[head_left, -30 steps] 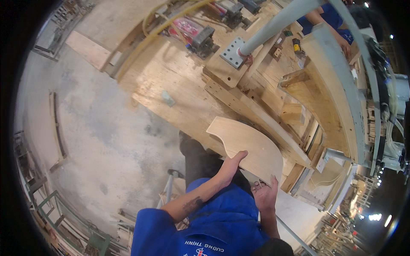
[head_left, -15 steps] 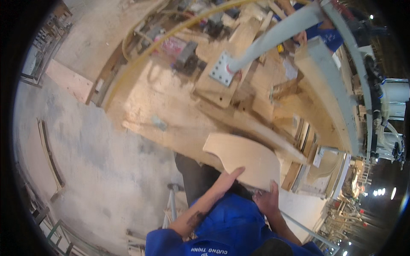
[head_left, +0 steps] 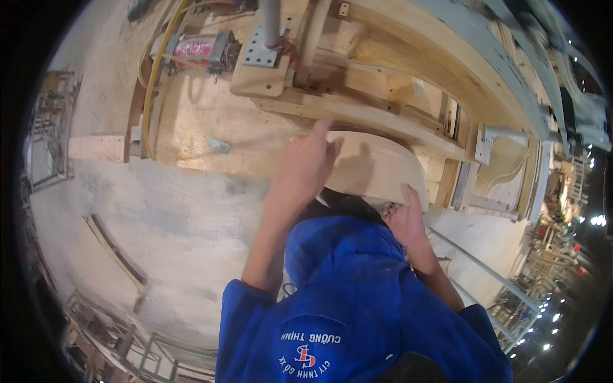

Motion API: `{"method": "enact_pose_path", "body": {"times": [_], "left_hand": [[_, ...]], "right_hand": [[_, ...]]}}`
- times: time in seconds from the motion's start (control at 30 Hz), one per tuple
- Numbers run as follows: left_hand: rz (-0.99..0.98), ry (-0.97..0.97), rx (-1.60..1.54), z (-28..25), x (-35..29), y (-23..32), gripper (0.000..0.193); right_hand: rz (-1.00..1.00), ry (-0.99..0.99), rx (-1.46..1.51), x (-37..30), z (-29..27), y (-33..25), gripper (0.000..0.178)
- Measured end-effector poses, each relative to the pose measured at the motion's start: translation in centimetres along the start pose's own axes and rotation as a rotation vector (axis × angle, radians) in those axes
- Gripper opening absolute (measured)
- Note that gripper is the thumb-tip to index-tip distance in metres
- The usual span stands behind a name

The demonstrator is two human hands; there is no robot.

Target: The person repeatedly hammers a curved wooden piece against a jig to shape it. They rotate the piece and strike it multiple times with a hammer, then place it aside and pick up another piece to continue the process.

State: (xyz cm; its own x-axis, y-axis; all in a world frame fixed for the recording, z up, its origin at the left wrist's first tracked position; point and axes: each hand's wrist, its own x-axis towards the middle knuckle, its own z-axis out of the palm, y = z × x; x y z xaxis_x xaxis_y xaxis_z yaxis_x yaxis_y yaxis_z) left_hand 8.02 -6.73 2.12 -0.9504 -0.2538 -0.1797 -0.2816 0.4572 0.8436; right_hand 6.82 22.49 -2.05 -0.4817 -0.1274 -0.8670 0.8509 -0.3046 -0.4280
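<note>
A pale curved wooden panel [head_left: 377,167] lies at the near edge of the wooden workbench. My right hand [head_left: 403,220] grips its near right corner, thumb on the upper face and fingers tucked below. Over the panel's left end is my left hand [head_left: 305,163], slightly blurred, its index finger stretched out and the other fingers partly curled. Nothing shows in that hand, and a hand-shaped shadow falls on the panel. Just beyond the panel runs a long wooden rail [head_left: 364,112] of a jig.
A pneumatic cylinder [head_left: 201,51] and a yellow hose [head_left: 151,83] sit at the far left of the bench. A grey post on a drilled metal plate [head_left: 260,54] rises beyond my left hand. A small pale-green scrap [head_left: 219,145] lies on the bench. A curved wooden strip [head_left: 115,252] lies on the floor.
My left hand has come off the panel's near edge and risen up and left. The panel now lies closer to the jig rail, with my right hand still on its corner. The view has shifted.
</note>
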Motion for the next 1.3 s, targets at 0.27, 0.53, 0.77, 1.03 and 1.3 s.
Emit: {"method": "enact_pose_path", "body": {"times": [0.27, 0.53, 0.77, 1.03, 1.3], "left_hand": [[-0.469, -0.261, -0.401, 2.2, 10.6, 1.5, 0.041], [-0.378, -0.254, -0.432, 4.5, 4.7, 2.0, 0.042], [-0.452, -0.511, 0.138, 4.1, -1.6, 4.0, 0.049], [-0.401, -0.498, -0.194, 8.0, -5.9, -1.1, 0.055], [-0.509, -0.539, -1.177, 8.8, -5.7, -0.8, 0.047]], "right_hand": [[-0.05, -0.168, 0.208, 1.2, -1.5, 0.4, 0.033], [-0.073, -0.256, 0.266, 1.9, -2.0, 0.1, 0.03], [-0.077, -0.255, 0.339, 2.1, -1.6, -0.8, 0.032], [-0.025, -0.181, 0.294, 1.6, -0.9, -1.1, 0.04], [0.013, -0.154, 0.062, 0.6, -0.2, -2.9, 0.045]]}}
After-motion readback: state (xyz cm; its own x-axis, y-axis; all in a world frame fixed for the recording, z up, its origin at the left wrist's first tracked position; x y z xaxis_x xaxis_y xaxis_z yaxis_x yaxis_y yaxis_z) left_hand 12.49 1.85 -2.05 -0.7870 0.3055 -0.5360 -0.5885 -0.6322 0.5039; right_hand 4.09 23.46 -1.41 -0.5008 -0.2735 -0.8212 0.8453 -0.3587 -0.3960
